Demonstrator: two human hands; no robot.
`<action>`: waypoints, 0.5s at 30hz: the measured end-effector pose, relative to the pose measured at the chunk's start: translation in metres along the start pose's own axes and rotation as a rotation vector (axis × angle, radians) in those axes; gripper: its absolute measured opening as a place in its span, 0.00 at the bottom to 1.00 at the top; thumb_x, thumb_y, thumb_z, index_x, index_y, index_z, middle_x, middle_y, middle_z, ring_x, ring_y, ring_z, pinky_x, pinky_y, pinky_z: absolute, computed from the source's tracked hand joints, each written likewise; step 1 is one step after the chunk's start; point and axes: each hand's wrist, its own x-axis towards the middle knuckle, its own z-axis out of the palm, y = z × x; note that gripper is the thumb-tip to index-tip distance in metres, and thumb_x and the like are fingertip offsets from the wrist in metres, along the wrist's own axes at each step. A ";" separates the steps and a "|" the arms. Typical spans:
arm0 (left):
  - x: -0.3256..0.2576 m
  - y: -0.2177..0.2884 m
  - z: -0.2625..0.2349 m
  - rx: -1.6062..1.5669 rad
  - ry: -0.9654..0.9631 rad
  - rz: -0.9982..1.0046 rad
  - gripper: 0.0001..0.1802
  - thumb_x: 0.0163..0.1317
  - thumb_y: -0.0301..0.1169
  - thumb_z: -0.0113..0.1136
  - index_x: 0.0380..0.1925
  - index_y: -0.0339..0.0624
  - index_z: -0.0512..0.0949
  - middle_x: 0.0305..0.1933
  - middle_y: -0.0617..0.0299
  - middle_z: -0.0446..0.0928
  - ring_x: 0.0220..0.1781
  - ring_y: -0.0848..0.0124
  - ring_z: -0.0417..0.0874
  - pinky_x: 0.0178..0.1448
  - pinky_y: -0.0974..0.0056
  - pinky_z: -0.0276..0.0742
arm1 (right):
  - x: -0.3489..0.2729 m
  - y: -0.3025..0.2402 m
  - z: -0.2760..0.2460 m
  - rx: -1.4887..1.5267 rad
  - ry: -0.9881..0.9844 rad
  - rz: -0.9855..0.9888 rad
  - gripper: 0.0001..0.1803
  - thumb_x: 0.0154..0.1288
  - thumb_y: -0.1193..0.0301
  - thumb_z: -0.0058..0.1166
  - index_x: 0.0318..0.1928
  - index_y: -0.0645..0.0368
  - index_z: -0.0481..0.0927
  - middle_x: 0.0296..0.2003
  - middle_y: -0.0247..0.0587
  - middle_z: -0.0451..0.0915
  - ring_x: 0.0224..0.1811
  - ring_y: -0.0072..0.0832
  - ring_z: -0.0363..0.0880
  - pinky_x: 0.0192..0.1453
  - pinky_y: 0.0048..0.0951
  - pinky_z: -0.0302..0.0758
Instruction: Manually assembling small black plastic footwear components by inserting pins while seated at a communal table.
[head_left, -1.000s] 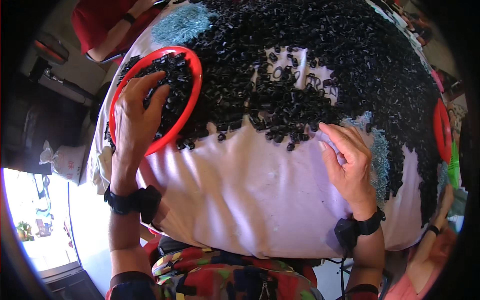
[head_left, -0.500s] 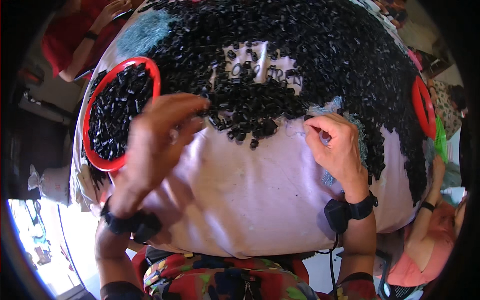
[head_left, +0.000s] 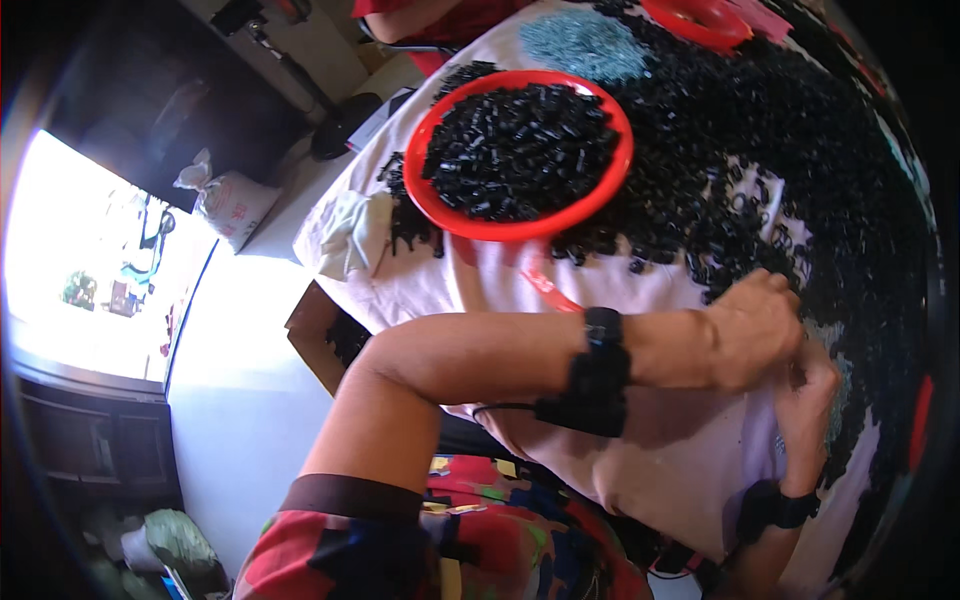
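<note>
**Both hands met at the edge of the black pile**

Head view: your left hand [head_left: 752, 335] reached across your body to the right side of the worktop [head_left: 640, 470], its fingers curled inward and pressed together; whether they pinched a piece could not be told. Your right hand [head_left: 810, 400] sat just beneath it, touching it, with its fingers hidden behind the left hand, so their state could not be told either. Both hands rested at the near edge of the spread of small black pieces [head_left: 800, 170] covering the pale cloth. The red bowl [head_left: 452, 205], heaped with the same black pieces, stood well apart to the upper left. A black band [head_left: 598, 372] wrapped your left wrist.
</note>
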 end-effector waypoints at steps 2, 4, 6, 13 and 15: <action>0.008 0.014 -0.006 0.002 0.125 0.074 0.10 0.43 0.33 0.67 0.26 0.42 0.87 0.39 0.51 0.83 0.49 0.54 0.81 0.54 0.54 0.74 | -0.003 0.002 0.005 0.056 0.090 -0.083 0.08 0.70 0.70 0.62 0.38 0.64 0.84 0.30 0.48 0.81 0.30 0.41 0.80 0.36 0.39 0.74; -0.004 0.015 -0.021 -0.053 0.210 0.041 0.14 0.43 0.32 0.67 0.33 0.43 0.87 0.40 0.50 0.83 0.50 0.50 0.82 0.54 0.51 0.76 | -0.005 0.006 0.005 0.109 0.181 -0.156 0.07 0.69 0.71 0.62 0.38 0.64 0.84 0.30 0.48 0.81 0.31 0.42 0.80 0.37 0.39 0.75; -0.044 0.005 -0.064 -0.082 0.346 -0.081 0.16 0.50 0.29 0.67 0.41 0.43 0.86 0.42 0.48 0.83 0.52 0.47 0.83 0.57 0.48 0.78 | -0.002 0.008 0.006 0.012 0.114 -0.157 0.05 0.69 0.74 0.62 0.39 0.64 0.85 0.31 0.48 0.82 0.33 0.42 0.81 0.39 0.38 0.76; -0.195 -0.049 -0.178 0.574 0.682 -0.804 0.17 0.65 0.34 0.71 0.51 0.40 0.86 0.44 0.53 0.86 0.42 0.63 0.87 0.51 0.59 0.81 | -0.003 -0.015 -0.001 0.027 0.087 -0.168 0.04 0.68 0.78 0.62 0.40 0.67 0.85 0.32 0.43 0.83 0.30 0.33 0.79 0.34 0.33 0.74; -0.231 -0.060 -0.182 0.770 0.609 -0.956 0.20 0.61 0.42 0.72 0.46 0.38 0.86 0.40 0.50 0.85 0.42 0.55 0.87 0.50 0.54 0.81 | -0.003 -0.021 0.001 0.036 0.075 -0.154 0.04 0.68 0.78 0.62 0.40 0.66 0.85 0.31 0.42 0.83 0.29 0.32 0.78 0.33 0.32 0.73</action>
